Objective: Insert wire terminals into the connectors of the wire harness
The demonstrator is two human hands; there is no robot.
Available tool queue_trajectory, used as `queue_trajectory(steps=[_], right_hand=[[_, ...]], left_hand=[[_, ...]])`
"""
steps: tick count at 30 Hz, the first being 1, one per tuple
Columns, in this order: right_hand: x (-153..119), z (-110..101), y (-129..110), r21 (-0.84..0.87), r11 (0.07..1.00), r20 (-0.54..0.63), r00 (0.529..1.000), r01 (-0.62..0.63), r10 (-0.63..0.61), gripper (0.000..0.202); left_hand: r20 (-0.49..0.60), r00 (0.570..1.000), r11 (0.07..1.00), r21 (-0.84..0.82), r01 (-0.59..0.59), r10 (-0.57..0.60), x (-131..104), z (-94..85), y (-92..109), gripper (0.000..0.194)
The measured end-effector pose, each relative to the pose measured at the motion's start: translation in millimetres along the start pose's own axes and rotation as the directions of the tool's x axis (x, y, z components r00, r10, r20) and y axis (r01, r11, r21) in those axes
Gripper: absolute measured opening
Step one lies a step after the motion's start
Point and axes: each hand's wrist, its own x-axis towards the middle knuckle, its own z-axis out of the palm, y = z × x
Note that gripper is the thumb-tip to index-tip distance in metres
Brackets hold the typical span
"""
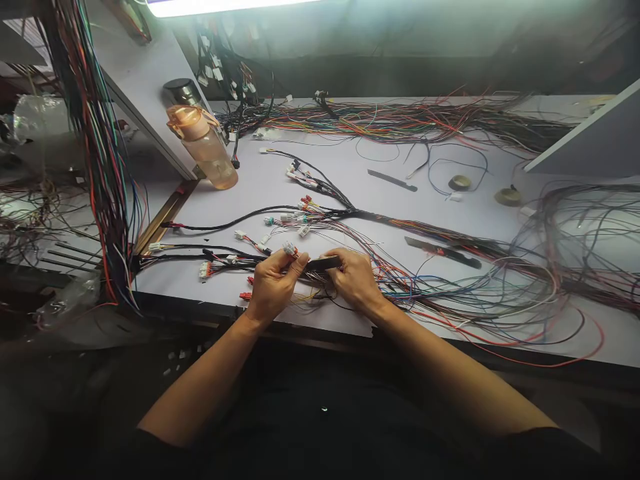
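Observation:
My left hand [274,283] is closed, thumb and fingers pinching a wire branch just below a white connector [290,249]. My right hand [354,279] is closed on a flat black strip that looks like tape [324,264], which spans the small gap towards my left fingers. Both hands are close together over the near edge of the table, above a wiring harness [370,215]. Red connectors [245,296] lie beside my left wrist. Loose thin wires [425,287] run off to the right of my right hand. My fingers partly hide the held wires.
Two dark flat blades [443,252] lie on the white table [310,320]. Tape rolls [460,182] sit at the right. A bottle [210,150] stands at the left, near a hanging wire bundle [95,147]. More wires [350,119] stretch along the back beneath a lamp [225,5].

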Motion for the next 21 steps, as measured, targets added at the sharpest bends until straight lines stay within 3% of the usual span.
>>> queue_trajectory(steps=[5, 10, 12, 14, 17, 21], right_hand=[[5.3, -11.1, 7.7, 0.037, 0.996, 0.056, 0.995, 0.079, -0.081, 0.038], [-5.6, -24.6, 5.6, -0.001, 0.962, -0.024, 0.962, 0.273, -0.273, 0.017], [-9.9, -24.2, 1.4, -0.052, 0.948, -0.011, 0.949, 0.313, -0.314, 0.015], [-12.3, -20.9, -4.5, -0.104, 0.939, 0.008, 0.944, 0.328, -0.329, 0.019], [-12.7, -13.8, -14.0, -0.194, 0.935, 0.03, 0.955, 0.295, -0.295, 0.029], [-10.4, -4.5, -19.4, -0.251, 0.939, 0.047, 0.972, 0.236, -0.231, 0.024]], left_hand=[[0.074, 0.983, 0.979, 0.106, -0.174, 0.167, 5.6, -6.9, 9.2, 0.015], [0.11, 0.982, 0.986, 0.052, -0.161, 0.155, 14.1, -5.7, 9.2, 0.02], [0.139, 0.97, 0.972, 0.095, -0.215, 0.201, 19.4, -4.5, 10.1, 0.018], [0.18, 0.931, 0.918, 0.189, -0.348, 0.316, 26.3, -4.1, 13.0, 0.016], [0.291, 0.817, 0.744, 0.341, -0.575, 0.498, 37.7, -4.4, 20.8, 0.012], [0.441, 0.691, 0.569, 0.393, -0.722, 0.573, 47.8, -3.1, 32.0, 0.021]])
